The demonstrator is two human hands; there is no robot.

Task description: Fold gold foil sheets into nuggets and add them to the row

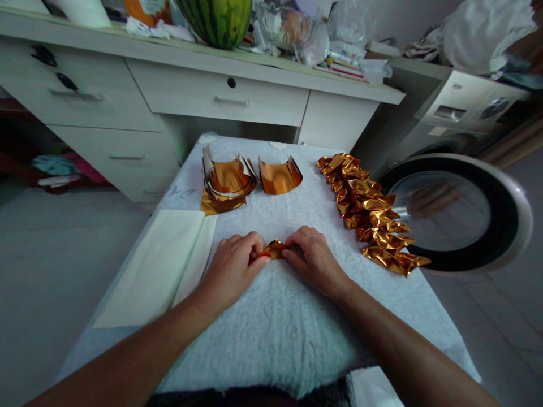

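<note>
Between my two hands is a small folded piece of gold foil paper (pixel 274 249), low over the cloth-covered table. My left hand (pixel 235 261) pinches its left end between thumb and fingers. At its right end, my right hand (pixel 313 257) grips in the same way. Beyond them lies a curled stack of gold foil sheets (pixel 229 176) with pale backs, and beside it a smaller curled gold sheet (pixel 280 176). To the right, several folded gold foil pieces (pixel 365 203) form a slanting row. Pale paper sheets (pixel 148 265) lie flat to the left.
The table (pixel 271 328) wears a light textured cloth. Behind it stands a white desk (pixel 229 96) with drawers, bearing a watermelon (pixel 218 20) and plastic bags (pixel 292 34). On the right, a washing machine's open round door (pixel 453 212) comes close to the table's edge.
</note>
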